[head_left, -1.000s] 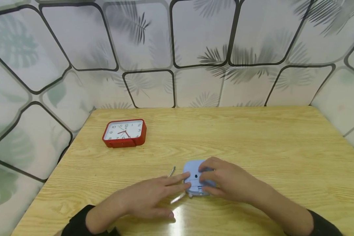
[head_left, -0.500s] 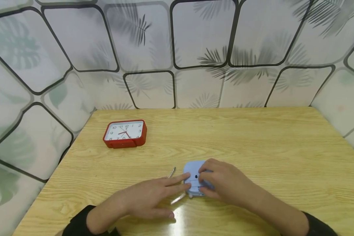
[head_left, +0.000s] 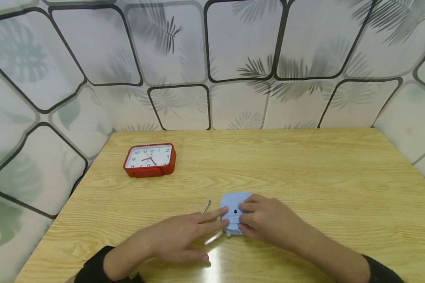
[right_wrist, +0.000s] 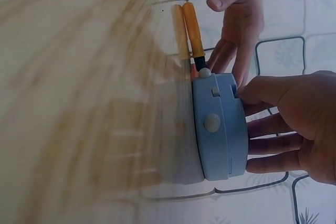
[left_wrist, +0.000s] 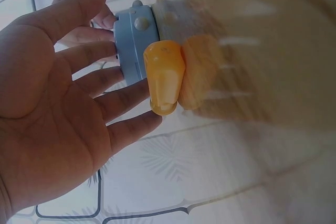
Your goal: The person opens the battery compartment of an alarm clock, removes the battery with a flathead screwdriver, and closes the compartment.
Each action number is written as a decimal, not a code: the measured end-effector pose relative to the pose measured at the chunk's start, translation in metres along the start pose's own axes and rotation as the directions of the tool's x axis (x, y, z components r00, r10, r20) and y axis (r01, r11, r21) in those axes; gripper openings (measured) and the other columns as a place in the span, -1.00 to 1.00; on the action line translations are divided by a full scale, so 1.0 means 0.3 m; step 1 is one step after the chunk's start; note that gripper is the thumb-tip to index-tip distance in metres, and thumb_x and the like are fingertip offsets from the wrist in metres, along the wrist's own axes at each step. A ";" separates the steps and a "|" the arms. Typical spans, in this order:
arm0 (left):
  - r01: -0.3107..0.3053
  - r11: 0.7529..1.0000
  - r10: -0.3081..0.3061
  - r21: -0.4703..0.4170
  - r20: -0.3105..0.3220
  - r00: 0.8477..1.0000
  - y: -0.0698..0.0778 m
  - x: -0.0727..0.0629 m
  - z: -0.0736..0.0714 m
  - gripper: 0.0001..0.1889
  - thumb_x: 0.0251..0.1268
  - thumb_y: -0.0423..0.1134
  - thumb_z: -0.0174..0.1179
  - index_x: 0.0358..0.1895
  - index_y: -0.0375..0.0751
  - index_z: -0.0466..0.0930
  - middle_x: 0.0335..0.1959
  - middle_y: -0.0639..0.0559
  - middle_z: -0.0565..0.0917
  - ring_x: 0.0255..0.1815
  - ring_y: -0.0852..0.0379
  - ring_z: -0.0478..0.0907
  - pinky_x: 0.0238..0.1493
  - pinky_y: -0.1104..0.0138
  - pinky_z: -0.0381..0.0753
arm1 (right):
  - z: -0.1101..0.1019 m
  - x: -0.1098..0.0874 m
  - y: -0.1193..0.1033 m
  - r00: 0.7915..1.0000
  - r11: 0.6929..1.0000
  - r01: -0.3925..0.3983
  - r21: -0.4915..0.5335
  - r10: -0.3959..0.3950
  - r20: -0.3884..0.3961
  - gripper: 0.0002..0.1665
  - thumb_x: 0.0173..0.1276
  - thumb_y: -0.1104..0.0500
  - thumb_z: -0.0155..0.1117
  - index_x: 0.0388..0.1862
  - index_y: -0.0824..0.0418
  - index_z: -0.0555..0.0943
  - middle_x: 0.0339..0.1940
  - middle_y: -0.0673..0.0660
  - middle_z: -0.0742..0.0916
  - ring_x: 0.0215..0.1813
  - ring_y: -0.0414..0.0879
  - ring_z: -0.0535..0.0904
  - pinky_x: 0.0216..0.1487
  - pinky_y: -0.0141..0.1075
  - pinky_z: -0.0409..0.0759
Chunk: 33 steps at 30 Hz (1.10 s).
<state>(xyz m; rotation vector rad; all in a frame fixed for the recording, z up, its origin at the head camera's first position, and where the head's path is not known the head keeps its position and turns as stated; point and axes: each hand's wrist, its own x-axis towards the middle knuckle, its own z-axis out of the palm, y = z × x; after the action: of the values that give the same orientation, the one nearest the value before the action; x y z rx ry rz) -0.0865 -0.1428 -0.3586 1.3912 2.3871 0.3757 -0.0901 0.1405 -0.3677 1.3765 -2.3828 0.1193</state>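
A small light-blue alarm clock (head_left: 231,200) lies on the table with its back up; its face is hidden. A dark spot and a compartment outline show on the back. My left hand (head_left: 184,237) is spread, two straight fingertips touching the clock's left edge. On the clock's right half, my right hand (head_left: 274,220) rests its thumb and bent fingertips; in the right wrist view they press on the back of the clock (right_wrist: 220,129). Beside the clock, under my left hand, lies a screwdriver with an orange handle (left_wrist: 165,72); its metal tip (head_left: 207,205) pokes out beyond that hand.
A red clock (head_left: 150,160) with a white dial lies at the table's back left. The wood-patterned table (head_left: 287,157) reaches back to a wall covering (head_left: 241,102) with leaf patterns. Bright glare lies on the surface near my left thumb.
My right hand's fingers have drawn closer together and the hand has shifted slightly down on the clock's back. My left hand and both clocks have stayed put.
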 end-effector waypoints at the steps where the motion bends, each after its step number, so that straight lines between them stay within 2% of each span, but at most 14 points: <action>1: -0.001 1.000 0.001 0.001 -0.001 1.000 0.000 0.000 0.000 -0.17 0.54 0.06 0.27 0.72 -0.04 0.13 0.79 0.04 0.01 0.69 -0.01 0.25 0.59 0.12 0.46 | 0.001 0.001 0.001 1.000 1.000 0.018 -0.010 -0.018 -0.011 -0.87 0.19 0.08 0.67 -0.32 0.05 0.87 -0.18 0.00 0.91 -0.06 -0.08 0.84 0.02 -0.26 0.82; 5: -0.008 1.000 0.008 0.005 -0.004 1.000 -0.001 0.001 0.001 -0.17 0.53 0.05 0.28 0.72 -0.05 0.12 0.79 0.03 0.01 0.69 -0.01 0.26 0.58 0.13 0.46 | 0.004 0.004 0.005 0.995 0.997 0.076 -0.030 -0.078 -0.060 -0.85 0.13 0.14 0.70 -0.32 0.09 0.87 -0.28 -0.06 0.90 -0.12 -0.15 0.84 0.06 -0.30 0.80; 11: -0.010 1.000 0.010 0.007 -0.001 1.000 -0.001 0.000 0.003 -0.17 0.54 0.06 0.27 0.73 -0.04 0.11 0.79 0.03 0.01 0.69 -0.01 0.27 0.58 0.12 0.46 | 0.004 0.003 0.008 0.993 0.996 0.091 -0.023 -0.093 -0.075 -0.83 0.10 0.16 0.71 -0.32 0.11 0.87 -0.29 -0.06 0.89 -0.14 -0.16 0.84 0.06 -0.30 0.80; 17: -0.021 1.000 0.021 -0.020 -0.010 1.000 -0.009 -0.003 0.002 -0.17 0.54 0.04 0.27 0.72 -0.10 0.11 0.79 0.04 0.00 0.68 0.01 0.28 0.58 0.15 0.46 | 0.006 0.006 0.011 0.991 0.997 0.074 0.014 -0.072 -0.114 -0.82 0.06 0.22 0.70 -0.34 0.13 0.84 -0.32 -0.05 0.88 -0.17 -0.14 0.83 0.03 -0.30 0.81; 23: -0.017 0.999 0.017 -0.047 -0.009 1.000 -0.013 -0.004 0.001 -0.16 0.55 0.04 0.26 0.73 -0.06 0.08 0.80 0.06 -0.03 0.69 0.02 0.26 0.59 0.16 0.45 | 0.008 0.009 0.011 0.989 0.998 0.056 0.038 -0.050 -0.138 -0.78 0.04 0.29 0.67 -0.42 0.12 0.73 -0.39 -0.04 0.85 -0.20 -0.15 0.82 -0.01 -0.31 0.82; 30: -0.018 0.999 0.018 -0.051 -0.003 1.000 -0.015 -0.002 0.000 -0.17 0.56 0.05 0.24 0.73 -0.07 0.08 0.80 0.05 -0.03 0.69 0.03 0.26 0.59 0.17 0.45 | 0.004 0.002 0.018 0.994 0.997 0.013 0.070 -0.006 -0.107 -0.80 0.10 0.29 0.65 -0.36 0.14 0.75 -0.36 -0.03 0.82 -0.31 -0.23 0.76 -0.24 -0.47 0.76; 33: -0.013 0.998 0.014 -0.063 0.005 1.000 -0.014 -0.001 0.000 -0.16 0.57 0.06 0.24 0.74 -0.05 0.06 0.80 0.05 -0.03 0.69 0.05 0.26 0.60 0.17 0.44 | -0.010 -0.002 0.027 0.994 0.995 -0.008 0.100 0.019 -0.106 -0.81 0.13 0.29 0.64 -0.34 0.15 0.76 -0.37 -0.03 0.82 -0.35 -0.25 0.76 -0.29 -0.49 0.74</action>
<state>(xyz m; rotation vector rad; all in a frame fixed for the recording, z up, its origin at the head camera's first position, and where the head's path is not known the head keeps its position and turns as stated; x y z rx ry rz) -0.0898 -0.1451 -0.3602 1.3793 2.3422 0.4465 -0.0957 0.1460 -0.3643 1.3620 -2.3255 0.3116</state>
